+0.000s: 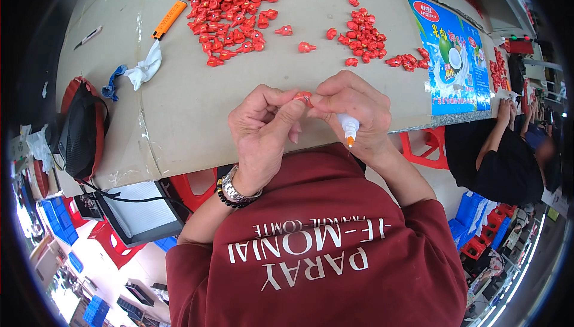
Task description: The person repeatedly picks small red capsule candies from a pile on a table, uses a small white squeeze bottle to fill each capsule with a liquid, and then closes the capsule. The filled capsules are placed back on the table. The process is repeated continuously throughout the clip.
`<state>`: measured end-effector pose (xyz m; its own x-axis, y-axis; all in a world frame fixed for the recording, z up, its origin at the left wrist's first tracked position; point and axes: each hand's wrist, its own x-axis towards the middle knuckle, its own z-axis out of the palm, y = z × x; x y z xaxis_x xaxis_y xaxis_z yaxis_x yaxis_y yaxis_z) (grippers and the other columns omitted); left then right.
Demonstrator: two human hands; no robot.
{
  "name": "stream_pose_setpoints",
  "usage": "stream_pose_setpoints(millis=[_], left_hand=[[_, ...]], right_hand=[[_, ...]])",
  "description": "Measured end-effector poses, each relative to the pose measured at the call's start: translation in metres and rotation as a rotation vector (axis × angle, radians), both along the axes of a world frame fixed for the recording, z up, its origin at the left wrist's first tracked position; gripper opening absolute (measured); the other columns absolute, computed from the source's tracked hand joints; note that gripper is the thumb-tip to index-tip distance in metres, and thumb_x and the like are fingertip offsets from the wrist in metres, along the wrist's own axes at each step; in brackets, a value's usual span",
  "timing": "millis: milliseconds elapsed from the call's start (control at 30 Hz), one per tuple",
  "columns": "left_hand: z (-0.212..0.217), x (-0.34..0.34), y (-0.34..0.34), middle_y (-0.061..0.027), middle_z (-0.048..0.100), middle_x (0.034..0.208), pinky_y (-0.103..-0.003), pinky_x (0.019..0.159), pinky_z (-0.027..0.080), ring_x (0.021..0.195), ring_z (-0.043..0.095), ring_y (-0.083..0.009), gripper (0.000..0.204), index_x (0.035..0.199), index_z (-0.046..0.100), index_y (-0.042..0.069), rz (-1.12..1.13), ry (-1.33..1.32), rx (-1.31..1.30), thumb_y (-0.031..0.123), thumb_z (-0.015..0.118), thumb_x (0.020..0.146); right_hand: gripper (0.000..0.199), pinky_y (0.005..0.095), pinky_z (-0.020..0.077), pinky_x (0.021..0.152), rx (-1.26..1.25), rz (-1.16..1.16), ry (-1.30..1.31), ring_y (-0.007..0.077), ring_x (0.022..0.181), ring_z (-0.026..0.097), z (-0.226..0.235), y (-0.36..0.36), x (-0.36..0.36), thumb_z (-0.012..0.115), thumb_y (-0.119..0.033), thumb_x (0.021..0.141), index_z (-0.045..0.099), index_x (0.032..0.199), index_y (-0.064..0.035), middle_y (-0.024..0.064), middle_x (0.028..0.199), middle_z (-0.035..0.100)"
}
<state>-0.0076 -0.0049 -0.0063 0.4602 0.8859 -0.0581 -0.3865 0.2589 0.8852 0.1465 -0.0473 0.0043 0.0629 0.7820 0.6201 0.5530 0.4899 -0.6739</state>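
Note:
Over the table's near edge, my left hand [261, 125] pinches a small red plastic piece [304, 98] between thumb and fingertips. The fingertips of my right hand [359, 112] meet the piece from the other side. Tucked in my right palm is a small white squeeze bottle [348, 125], its orange tip pointing down toward my shirt. Fingers cover much of the red piece, so its full shape is hidden. Beyond my hands lie a large heap of similar red pieces [230, 13] and a smaller heap [363, 35] to its right.
An orange cutter-like tool [170, 20], a crumpled white tissue [145, 67] and a pen [88, 37] lie on the left. A black and red bag [84, 130] sits at the left edge. A blue printed sheet [448, 58] covers the right side, with a person [499, 153] seated beyond.

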Motion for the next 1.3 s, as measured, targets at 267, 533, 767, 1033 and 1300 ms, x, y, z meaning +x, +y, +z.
stream_pose_setpoints(millis=[267, 533, 767, 1033, 1300], left_hand=[[0.011, 0.003, 0.003, -0.0055, 0.066, 0.080, -0.018, 0.048, 0.041, 0.057, 0.051, -0.0027, 0.007, 0.093, 0.061, -0.002, -0.029, 0.040, -0.006, 0.004, 0.061, 0.089], [0.009, -0.002, 0.007, 0.0017, 0.056, 0.066, -0.020, 0.050, 0.036, 0.056, 0.043, -0.0029, 0.013, 0.091, 0.061, 0.000, -0.033, 0.412, 0.368, 0.012, 0.062, 0.091], [-0.004, -0.007, 0.007, 0.0050, 0.043, 0.063, -0.019, 0.049, 0.028, 0.054, 0.037, -0.0025, 0.028, 0.089, 0.055, 0.001, -0.143, 0.340, 0.295, 0.027, 0.051, 0.098], [-0.006, -0.005, 0.000, 0.0041, 0.044, 0.063, -0.019, 0.047, 0.028, 0.052, 0.037, -0.0035, 0.028, 0.090, 0.056, 0.001, -0.142, 0.237, 0.210, 0.027, 0.051, 0.098], [-0.006, -0.002, -0.001, 0.0039, 0.046, 0.064, -0.019, 0.046, 0.028, 0.052, 0.037, -0.0032, 0.028, 0.089, 0.056, 0.001, -0.144, 0.177, 0.154, 0.027, 0.052, 0.097]], right_hand=[[0.020, 0.0270, 0.0471, 0.052, -0.150, -0.056, 0.121, 0.0181, 0.064, 0.060, 0.012, -0.001, 0.003, 0.078, 0.001, 0.064, 0.064, 0.078, -0.0015, 0.0097, 0.075, 0.061], [0.012, 0.0238, 0.0459, 0.061, -0.609, -0.106, 0.483, 0.0088, 0.067, 0.059, 0.020, -0.003, 0.006, 0.074, -0.001, 0.073, 0.066, 0.082, -0.0026, 0.0023, 0.075, 0.064], [0.009, 0.0226, 0.0471, 0.063, -0.654, -0.037, 0.594, 0.0067, 0.069, 0.058, 0.021, -0.002, 0.006, 0.073, 0.000, 0.075, 0.065, 0.080, -0.0011, 0.0024, 0.075, 0.065], [0.012, 0.0227, 0.0465, 0.063, -0.507, 0.017, 0.473, 0.0093, 0.071, 0.057, 0.013, -0.005, 0.005, 0.074, 0.002, 0.074, 0.065, 0.082, -0.0003, 0.0039, 0.079, 0.059], [0.013, 0.0244, 0.0458, 0.063, -0.431, -0.002, 0.375, 0.0117, 0.072, 0.057, 0.012, -0.005, 0.004, 0.075, 0.003, 0.073, 0.065, 0.081, -0.0012, 0.0044, 0.076, 0.060]])
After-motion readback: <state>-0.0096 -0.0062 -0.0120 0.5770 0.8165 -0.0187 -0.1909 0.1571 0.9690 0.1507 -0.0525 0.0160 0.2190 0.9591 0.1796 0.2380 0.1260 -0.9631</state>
